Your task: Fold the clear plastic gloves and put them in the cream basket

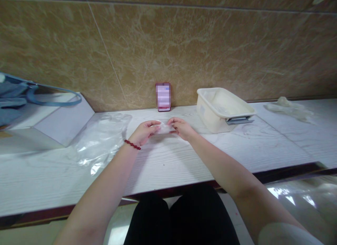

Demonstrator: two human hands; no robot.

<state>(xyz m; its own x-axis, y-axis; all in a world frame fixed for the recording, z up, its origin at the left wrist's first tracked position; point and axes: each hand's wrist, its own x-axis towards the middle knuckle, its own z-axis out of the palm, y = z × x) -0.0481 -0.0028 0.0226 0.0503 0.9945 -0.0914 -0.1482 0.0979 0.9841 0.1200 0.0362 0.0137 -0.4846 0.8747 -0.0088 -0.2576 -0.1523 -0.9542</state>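
My left hand (144, 132) and my right hand (181, 127) meet over the white wood-grain table (163, 164), both pinching a small clear plastic piece (164, 127) stretched between them. The fingers of each hand are closed on its edges. A red bead bracelet (132, 144) circles my left wrist. What the plastic piece contains, if anything, is too blurred to tell.
A heap of clear plastic bags (101, 141) lies to the left. A cream plastic tub (222, 110) stands at the right, a small pink box (163, 97) against the tiled wall. A blue bag (15, 97) rests on a raised white block; crumpled plastic (289, 108) lies far right.
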